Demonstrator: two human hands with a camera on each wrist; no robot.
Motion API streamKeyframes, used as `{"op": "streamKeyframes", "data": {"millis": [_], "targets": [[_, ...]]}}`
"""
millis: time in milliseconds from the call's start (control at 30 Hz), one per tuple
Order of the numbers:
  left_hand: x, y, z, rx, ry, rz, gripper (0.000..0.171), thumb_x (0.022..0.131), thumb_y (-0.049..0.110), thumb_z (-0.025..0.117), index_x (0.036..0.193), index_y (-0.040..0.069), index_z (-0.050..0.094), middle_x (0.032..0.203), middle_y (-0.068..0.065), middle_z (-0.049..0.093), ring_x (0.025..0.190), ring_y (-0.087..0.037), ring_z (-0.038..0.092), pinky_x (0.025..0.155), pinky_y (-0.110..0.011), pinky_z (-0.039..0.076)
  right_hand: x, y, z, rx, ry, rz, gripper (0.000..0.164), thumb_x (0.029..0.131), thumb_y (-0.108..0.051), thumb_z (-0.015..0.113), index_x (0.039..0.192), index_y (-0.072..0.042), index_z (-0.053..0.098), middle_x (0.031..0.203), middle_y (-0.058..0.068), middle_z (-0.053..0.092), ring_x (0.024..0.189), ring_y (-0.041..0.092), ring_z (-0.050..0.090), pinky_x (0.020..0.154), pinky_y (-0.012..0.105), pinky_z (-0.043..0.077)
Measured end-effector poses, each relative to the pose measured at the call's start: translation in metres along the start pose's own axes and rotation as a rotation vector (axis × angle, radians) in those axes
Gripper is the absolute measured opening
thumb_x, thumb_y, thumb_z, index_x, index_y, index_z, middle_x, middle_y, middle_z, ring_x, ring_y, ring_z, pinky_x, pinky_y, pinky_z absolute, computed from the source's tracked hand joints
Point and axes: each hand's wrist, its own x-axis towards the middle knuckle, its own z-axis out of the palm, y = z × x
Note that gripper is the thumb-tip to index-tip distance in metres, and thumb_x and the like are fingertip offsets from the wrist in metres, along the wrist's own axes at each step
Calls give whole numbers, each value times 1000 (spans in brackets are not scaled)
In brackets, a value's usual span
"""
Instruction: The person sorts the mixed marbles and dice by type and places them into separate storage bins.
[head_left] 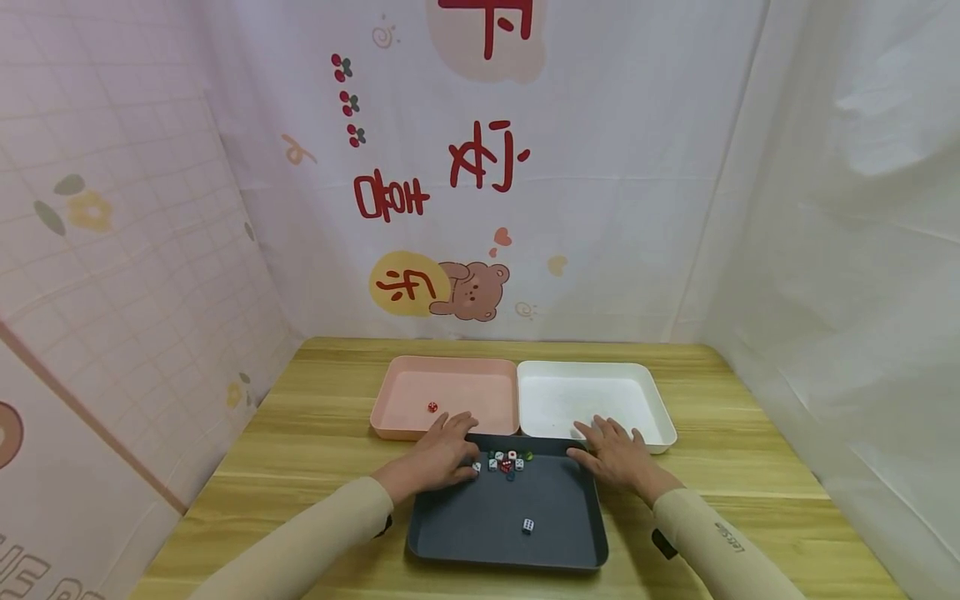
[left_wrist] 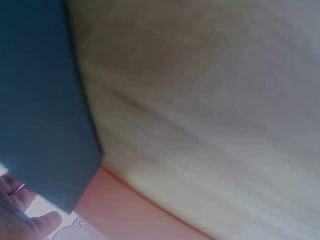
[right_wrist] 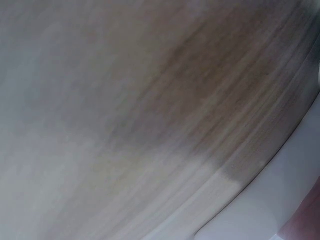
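Left hand (head_left: 442, 454) part-open, can't tell if gripping; right hand (head_left: 617, 452) spread, nothing visibly held; both at dark tray (head_left: 480, 525)'s far corners, likely to steady it.

From the near side of a dark grey rectangular tray (head_left: 480, 517), the head camera looks forward and down, seeing it whole. Close at its left, the left wrist camera faces a pink rectangular tray (left_wrist: 135, 212); at its right, the right wrist camera faces a white rectangular tray (right_wrist: 270, 190). The head view shares all three.
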Motion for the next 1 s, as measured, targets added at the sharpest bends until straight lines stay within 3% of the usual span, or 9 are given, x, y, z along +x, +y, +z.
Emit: {"op": "streamKeyframes", "data": {"millis": [233,333,467,667,833,1000], "targets": [[5,-13,-20,-98,78,-70,16,88,33,77,96,20,76,140,-16,52,140,-35,36,112,-62,25,1,5,5,9,20,-8,78,97,-68,39,149,-10,46,148,28,40,136,50,35,101,77,20],[8,-24,-33,-159,107,-128,12,88,31,76,91,19,76,139,-17,52,138,-35,37,113,-59,24,1,6,6,8,29,-9,77,97,-67,40,148,-10,46,148,28,40,136,50,35,101,78,20],[12,-43,-50,-221,150,-209,9,89,27,75,88,19,76,136,-15,54,133,-33,43,112,-54,30,3,10,10,-1,43,-14,76,97,-67,40,148,-11,47,149,27,41,136,49,36,101,78,21],[18,-69,-69,-237,207,-286,8,88,23,75,85,15,76,125,-17,62,128,-36,49,108,-57,35,0,1,2,15,9,-4,72,98,-63,44,148,-11,47,149,28,40,136,50,35,102,77,20],[20,-87,-68,-198,178,-338,13,91,24,73,89,11,75,132,-22,55,127,-38,47,108,-56,34,-1,0,1,15,5,0,70,98,-61,46,148,-11,47,149,28,40,136,49,36,102,77,21],[15,-99,-54,-151,124,-404,13,90,24,73,87,12,71,128,-21,55,125,-40,45,108,-57,31,0,3,4,15,29,-12,73,98,-64,43,148,-11,46,148,28,40,135,50,36,102,77,20]]}}
